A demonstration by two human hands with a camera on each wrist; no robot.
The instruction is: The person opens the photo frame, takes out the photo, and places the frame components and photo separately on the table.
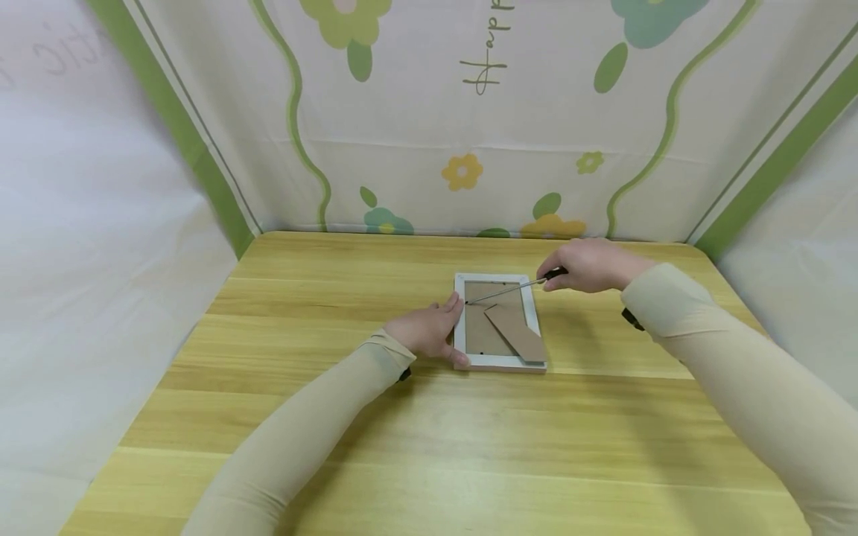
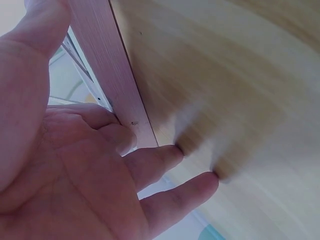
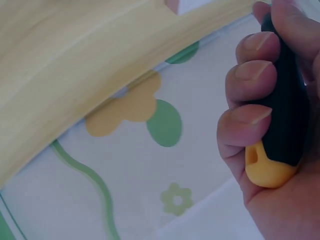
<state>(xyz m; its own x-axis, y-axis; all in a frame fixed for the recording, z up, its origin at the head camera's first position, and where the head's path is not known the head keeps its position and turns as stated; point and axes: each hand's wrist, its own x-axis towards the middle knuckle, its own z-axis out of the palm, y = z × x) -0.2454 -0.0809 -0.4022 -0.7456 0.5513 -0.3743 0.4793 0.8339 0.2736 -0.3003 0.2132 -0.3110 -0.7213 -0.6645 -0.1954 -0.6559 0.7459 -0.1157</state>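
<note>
A white picture frame (image 1: 494, 360) lies face down on the wooden table, its brown backboard (image 1: 474, 331) up. A brown easel stand (image 1: 519, 333) is on the backboard, angled toward the near right corner. My left hand (image 1: 429, 331) rests along the frame's left side, thumb at the near left corner; in the left wrist view two fingertips (image 2: 200, 181) touch the table. My right hand (image 1: 593, 264) grips the black and yellow handle of a screwdriver (image 3: 287, 110), fingers wrapped round it. Its thin metal shaft crosses over the backboard, with the tip at a small dark tab (image 1: 467, 303) on the left inner edge.
More small dark tabs sit along the frame's inner edges, one on the near side (image 1: 481, 353). A white cloth (image 1: 395, 112) with printed flowers stands behind the table (image 1: 322, 313), and pale cloth walls rise at both sides.
</note>
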